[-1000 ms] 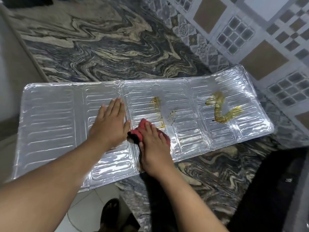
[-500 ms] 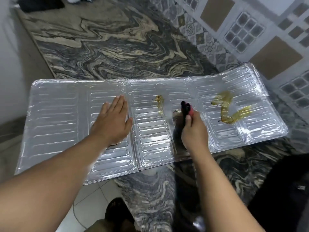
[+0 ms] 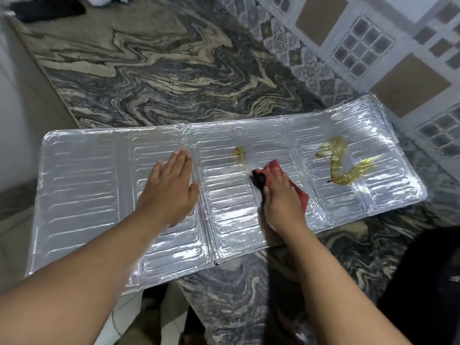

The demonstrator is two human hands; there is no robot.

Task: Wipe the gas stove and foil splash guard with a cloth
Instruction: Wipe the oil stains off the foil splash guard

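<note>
The foil splash guard (image 3: 82, 185) lies unfolded flat across the marbled counter, its left end hanging past the counter edge. My left hand (image 3: 169, 192) presses flat on it, fingers straight, left of the middle fold. My right hand (image 3: 281, 195) presses a red cloth (image 3: 273, 168) with a black part onto the foil right of the middle. A small yellow-brown grease smear (image 3: 239, 155) sits just beyond the cloth to the left. A larger curved smear (image 3: 346, 168) marks the right panel. The gas stove is out of view.
The marbled countertop (image 3: 174, 78) stretches beyond the guard. A patterned tile wall (image 3: 373, 53) rises at the right, close to the guard's far right corner. A dark object (image 3: 44, 8) lies at the counter's far left end. Floor tiles (image 3: 117, 322) show below the counter edge.
My right hand has slid the cloth from near the left hand rightward and away across the middle panel, wiping off part of the streaks there. The left hand has stayed pressed in place.
</note>
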